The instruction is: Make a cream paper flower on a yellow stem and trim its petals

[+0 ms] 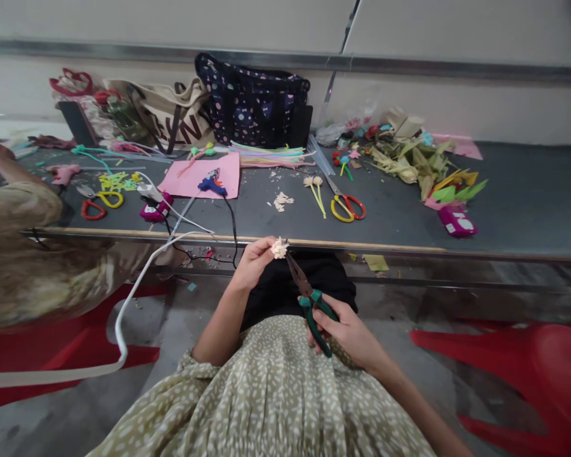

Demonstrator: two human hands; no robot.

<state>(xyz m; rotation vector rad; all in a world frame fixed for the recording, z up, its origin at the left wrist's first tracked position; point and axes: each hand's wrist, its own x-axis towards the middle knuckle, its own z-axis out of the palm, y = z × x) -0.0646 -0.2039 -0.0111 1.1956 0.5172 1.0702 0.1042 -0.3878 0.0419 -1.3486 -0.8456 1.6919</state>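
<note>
A pale, flat wall stands behind a long, dark grey table with a thin tan strip along its front edge. On the table lies a smooth sheet of pink paper with a shiny blue glue gun on it. Little cream flakes sit in a loose, crumbly pile. To their right are two puffy flowers on thin, yellow-green stems, and next to them scissors with one red loop and one yellow loop. Farther right, dry husks lie in a crinkly, papery heap.

The cream frilly bunch is round and bumpy, and it is up in the air by the table's front edge. The left hand reaches forward, and its fingers are pinched together on the bunch. The right hand is lower down, with its fingers curled around the green handles of the long-nose pliers. The pliers slant up to the left, and their thin, dark metal tips come right up to the bunch. I cannot tell if the tips nip it.
</note>
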